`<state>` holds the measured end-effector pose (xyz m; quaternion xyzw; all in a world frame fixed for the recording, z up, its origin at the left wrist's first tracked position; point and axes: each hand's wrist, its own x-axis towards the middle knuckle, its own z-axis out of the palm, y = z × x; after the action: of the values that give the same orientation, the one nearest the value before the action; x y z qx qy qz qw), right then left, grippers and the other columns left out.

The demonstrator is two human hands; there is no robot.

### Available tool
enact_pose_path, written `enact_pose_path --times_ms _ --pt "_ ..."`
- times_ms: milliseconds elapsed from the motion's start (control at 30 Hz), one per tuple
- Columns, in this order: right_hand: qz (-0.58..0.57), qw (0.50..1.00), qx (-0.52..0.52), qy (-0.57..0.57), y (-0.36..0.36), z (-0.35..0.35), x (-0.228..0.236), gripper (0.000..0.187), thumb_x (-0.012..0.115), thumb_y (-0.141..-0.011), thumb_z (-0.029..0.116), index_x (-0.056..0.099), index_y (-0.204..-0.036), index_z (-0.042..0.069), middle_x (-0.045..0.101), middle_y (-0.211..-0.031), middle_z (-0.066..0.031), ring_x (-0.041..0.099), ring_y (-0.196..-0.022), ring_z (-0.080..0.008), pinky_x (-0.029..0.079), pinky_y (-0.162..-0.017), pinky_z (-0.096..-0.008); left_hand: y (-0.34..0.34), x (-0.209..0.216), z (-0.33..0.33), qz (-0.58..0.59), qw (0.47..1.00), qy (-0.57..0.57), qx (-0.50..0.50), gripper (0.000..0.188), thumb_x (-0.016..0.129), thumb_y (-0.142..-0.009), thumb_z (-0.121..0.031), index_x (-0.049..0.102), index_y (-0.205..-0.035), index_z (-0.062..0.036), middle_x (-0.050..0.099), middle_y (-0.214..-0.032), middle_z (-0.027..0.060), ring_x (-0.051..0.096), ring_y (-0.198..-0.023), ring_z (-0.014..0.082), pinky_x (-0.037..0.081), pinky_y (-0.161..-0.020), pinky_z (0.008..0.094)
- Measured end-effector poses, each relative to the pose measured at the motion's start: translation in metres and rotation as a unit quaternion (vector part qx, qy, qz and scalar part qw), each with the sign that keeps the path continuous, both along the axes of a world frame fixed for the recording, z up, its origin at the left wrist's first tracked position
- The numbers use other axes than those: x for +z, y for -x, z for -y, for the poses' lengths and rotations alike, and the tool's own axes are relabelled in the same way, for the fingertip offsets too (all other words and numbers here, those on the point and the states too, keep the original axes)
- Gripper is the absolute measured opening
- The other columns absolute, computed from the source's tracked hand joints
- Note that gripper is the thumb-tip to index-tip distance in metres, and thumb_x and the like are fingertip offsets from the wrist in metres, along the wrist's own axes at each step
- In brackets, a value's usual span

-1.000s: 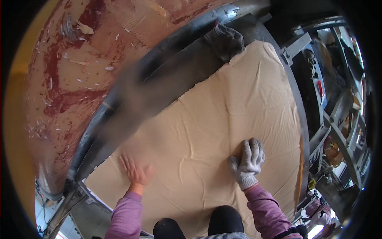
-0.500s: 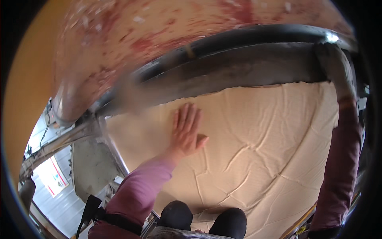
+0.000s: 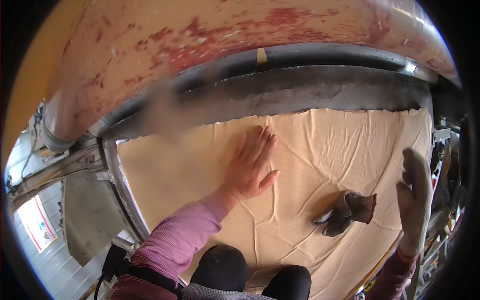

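A wrinkled beige cloth sheet (image 3: 300, 175) spreads in front of me, its far edge ragged against a dark grey band. My bare left hand (image 3: 251, 165) lies flat on the cloth, fingers stretched toward that far edge and thumb out to the side. Over the cloth's right side is my right hand (image 3: 414, 195) in a grey work glove, fingers extended, thumb apart, nothing held. Between the two hands, a loose grey work glove (image 3: 350, 212) with a reddish-brown cuff rests crumpled on the cloth.
Across the far side runs a large beige roller (image 3: 240, 30) with red stains, above a dark curved bar (image 3: 320, 54). A metal frame rail (image 3: 120, 185) borders the cloth on the left. Machine parts (image 3: 442, 210) crowd the right side. My knees (image 3: 222, 270) are at the near edge.
My right hand has come back from the dark band toward me. The loose glove now lies on the cloth where none showed before. My left hand stays flat; the view has shifted slightly.
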<state>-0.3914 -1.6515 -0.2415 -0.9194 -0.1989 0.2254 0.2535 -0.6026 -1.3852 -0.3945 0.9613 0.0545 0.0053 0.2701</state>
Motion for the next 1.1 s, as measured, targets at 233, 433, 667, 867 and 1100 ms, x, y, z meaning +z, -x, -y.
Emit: enact_pose_path --times_ms 233,433,667,867,1100 --pt "0.379 0.918 0.112 0.018 0.004 -0.110 -0.142 0.026 0.057 -0.083 0.011 0.061 -0.109 0.009 0.057 -0.118 -0.0101 0.053 -0.109 -0.0299 0.044 -0.093 -0.0414 -0.030 -0.003 -0.117 0.136 0.971 -0.135 0.145 0.036 0.052 -0.090 -0.022 0.056 -0.118 -0.0004 0.055 -0.120 0.0166 0.049 -0.113 0.0350 0.037 -0.097 0.0450" --pt "0.343 0.924 0.113 0.126 0.020 -0.110 -0.173 0.036 0.053 -0.086 0.022 0.055 -0.121 0.017 0.052 -0.127 -0.0109 0.048 -0.118 -0.0293 0.040 -0.098 -0.0418 -0.101 -0.028 -0.145 0.025 0.985 -0.086 0.148 0.044 0.056 -0.088 -0.018 0.049 -0.128 0.0007 0.049 -0.128 0.0260 0.044 -0.120 0.0411 0.032 -0.102 0.0470" --pt "0.384 0.913 0.072 -0.118 -0.001 -0.097 -0.167 0.033 0.063 -0.069 0.022 0.062 -0.100 0.008 0.056 -0.108 -0.0125 0.056 -0.101 -0.0293 0.049 -0.083 -0.0408 -0.114 -0.075 -0.167 -0.023 0.959 -0.210 0.187 0.053 0.044 -0.096 -0.033 0.042 -0.132 0.0064 0.042 -0.136 0.0275 0.038 -0.126 0.0413 0.027 -0.107 0.0433" --pt "0.362 0.918 0.013 -0.165 0.002 -0.112 -0.161 0.029 0.061 -0.066 0.019 0.062 -0.092 0.008 0.056 -0.097 -0.0115 0.056 -0.094 -0.0284 0.048 -0.078 -0.0396 -0.104 -0.092 -0.209 -0.036 0.955 -0.212 0.206 0.054 0.044 -0.096 -0.034 0.042 -0.134 0.0048 0.039 -0.139 0.0261 0.035 -0.128 0.0411 0.027 -0.107 0.0430" --pt "0.269 0.931 0.008 -0.246 -0.012 -0.100 -0.167 0.032 0.059 -0.071 0.015 0.058 -0.101 0.006 0.052 -0.106 -0.0136 0.053 -0.100 -0.0284 0.045 -0.082 -0.0398 -0.108 0.024 0.053 0.151 0.977 0.059 0.135 0.039 0.036 -0.100 -0.019 0.044 -0.131 0.0035 0.043 -0.137 0.0183 0.038 -0.129 0.0303 0.028 -0.109 0.0408"
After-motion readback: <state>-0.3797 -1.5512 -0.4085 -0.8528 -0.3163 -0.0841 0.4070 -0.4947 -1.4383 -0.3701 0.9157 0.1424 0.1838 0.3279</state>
